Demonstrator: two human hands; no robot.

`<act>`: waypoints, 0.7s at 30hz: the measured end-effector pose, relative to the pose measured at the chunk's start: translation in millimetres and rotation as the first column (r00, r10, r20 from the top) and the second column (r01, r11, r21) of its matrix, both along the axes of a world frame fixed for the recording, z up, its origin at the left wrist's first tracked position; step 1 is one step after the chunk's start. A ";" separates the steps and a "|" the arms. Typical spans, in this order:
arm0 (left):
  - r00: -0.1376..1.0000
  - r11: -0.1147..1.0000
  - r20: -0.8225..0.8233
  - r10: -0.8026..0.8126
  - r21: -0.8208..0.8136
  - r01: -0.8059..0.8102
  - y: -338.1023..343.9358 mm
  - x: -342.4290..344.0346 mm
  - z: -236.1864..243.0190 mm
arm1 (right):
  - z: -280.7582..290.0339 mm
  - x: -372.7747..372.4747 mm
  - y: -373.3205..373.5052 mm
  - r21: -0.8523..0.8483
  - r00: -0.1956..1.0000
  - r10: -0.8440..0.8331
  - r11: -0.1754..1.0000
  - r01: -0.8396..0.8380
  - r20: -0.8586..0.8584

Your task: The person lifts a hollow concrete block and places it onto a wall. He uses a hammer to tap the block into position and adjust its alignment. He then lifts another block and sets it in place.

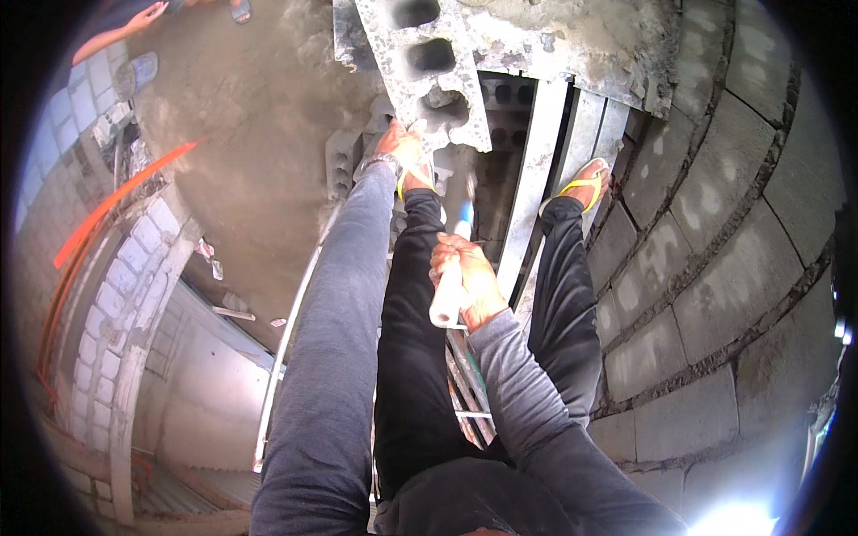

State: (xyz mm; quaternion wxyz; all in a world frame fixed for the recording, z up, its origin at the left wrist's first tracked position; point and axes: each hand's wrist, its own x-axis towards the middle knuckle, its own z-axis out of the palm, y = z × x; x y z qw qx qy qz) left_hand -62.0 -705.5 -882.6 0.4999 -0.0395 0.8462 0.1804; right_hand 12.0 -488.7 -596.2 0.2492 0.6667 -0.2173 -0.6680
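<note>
Block wall point(715, 268) right; left hand point(399, 143) steadies hollow block point(429, 67) (right hand point(465, 277) grips handle point(449, 286)).
</note>
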 end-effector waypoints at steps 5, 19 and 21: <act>0.969 0.973 0.095 0.229 -0.017 -0.228 88.3 -82.1 91.1 | 19.8 7.6 2.6 0.361 0.797 0.589 0.778 -0.514 -0.136; 0.922 0.926 0.095 0.377 -0.070 -0.371 80.3 -68.5 100.7 | -7.7 44.4 -4.8 0.111 0.959 0.283 0.953 -0.282 0.005; 0.930 0.933 0.081 0.360 -0.044 -0.357 79.8 -67.8 100.9 | -4.4 10.0 0.1 0.153 0.986 0.166 0.975 -0.164 -0.003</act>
